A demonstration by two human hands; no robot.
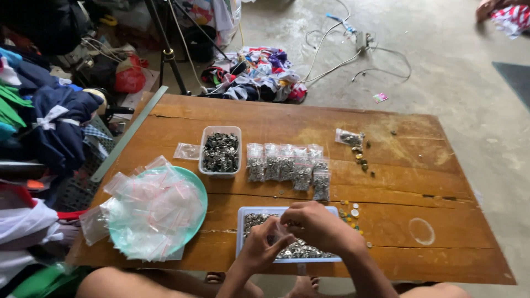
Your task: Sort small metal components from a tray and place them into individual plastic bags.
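Along the table's (386,232) left edge a long grey ruler (130,132) lies slantwise, and near the front left corner sits a teal plate (194,182) heaped with empty clear zip bags (152,207). One more empty bag (186,150) lies flat beside a white tub (221,150) of small dark metal pieces, set toward the middle of the table. Right of that tub runs a row of filled little bags (287,165), edge to edge. At the front edge stands a second, shallow white tray (245,212) of silvery metal pieces — both hands work right over it. The left hand (264,245) has its fingers pinched together on something too small to make out; the right hand (314,223) curls closed against it, touching, and what it holds is hidden. Just right of the tray lie a few loose coloured bits (350,212); toward the back right corner — another small filled bag (348,137) with scattered pieces (361,157) trailing from it.
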